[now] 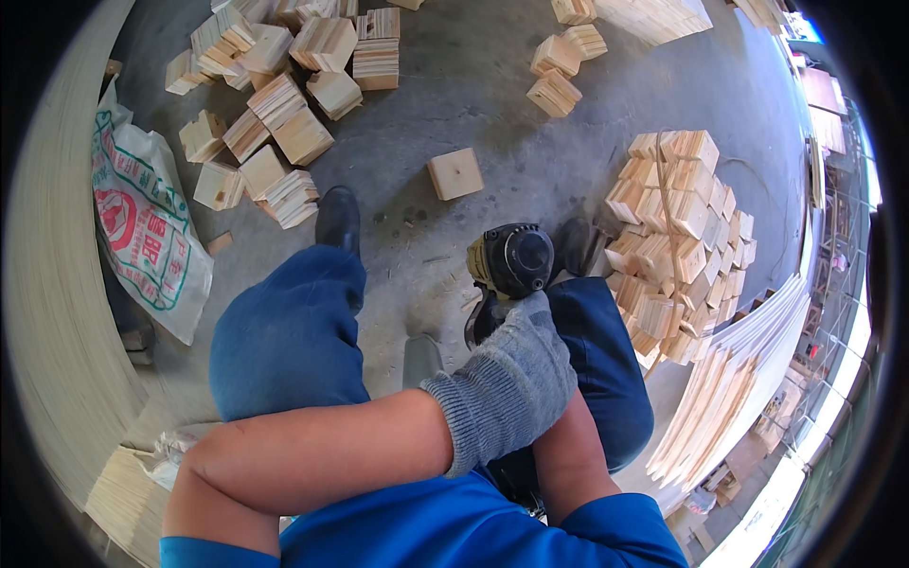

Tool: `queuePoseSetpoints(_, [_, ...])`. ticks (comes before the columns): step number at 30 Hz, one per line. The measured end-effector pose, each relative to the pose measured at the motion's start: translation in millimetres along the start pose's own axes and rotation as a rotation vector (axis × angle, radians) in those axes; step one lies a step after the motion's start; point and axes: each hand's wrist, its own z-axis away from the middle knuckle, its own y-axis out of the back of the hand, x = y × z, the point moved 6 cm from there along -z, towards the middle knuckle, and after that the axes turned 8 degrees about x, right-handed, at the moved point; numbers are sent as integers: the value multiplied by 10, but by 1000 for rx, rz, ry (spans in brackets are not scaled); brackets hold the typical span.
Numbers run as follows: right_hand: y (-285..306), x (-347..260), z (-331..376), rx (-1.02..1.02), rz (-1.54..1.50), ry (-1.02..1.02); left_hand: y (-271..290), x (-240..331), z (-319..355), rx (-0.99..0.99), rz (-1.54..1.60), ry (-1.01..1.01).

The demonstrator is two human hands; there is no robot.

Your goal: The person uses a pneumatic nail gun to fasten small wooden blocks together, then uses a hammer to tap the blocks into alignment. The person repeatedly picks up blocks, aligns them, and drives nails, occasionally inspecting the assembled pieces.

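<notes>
grey concrete floor [407, 123], power tool [516, 257] beyond and touching gloved left fingers [538, 327], cannot tell whether grasping it

tool [513, 257]: black, yellowish | glove [511, 379]: grey | blocks [456, 176]: tan | shirt [417, 525]: blue

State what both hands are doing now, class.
Left hand: gloved, at the power tool; finger closure hidden.
Right hand: obscured by the left; cannot be told.
</notes>
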Motion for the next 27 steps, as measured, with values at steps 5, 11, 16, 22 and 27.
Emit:
queuePoseSetpoints(5, [28,207,-26,1,-63,-77,-153,8,57,-39,133,5])
queuePoseSetpoints(11, [-13,424,-35,-71,-199,-308,-259,-17,207,-17,209,6])
queuePoseSetpoints(16, [74,445,-52,-110,-40,-277,-444,-42,359,-144,327,30])
queuePoseSetpoints(22, [-52,746,-117,-49,-69,-139,-373,-155,234,-365,278,26])
queuePoseSetpoints(27, [-33,745,-95,46,-213,-25,-521,-297,266,-417,282,96])
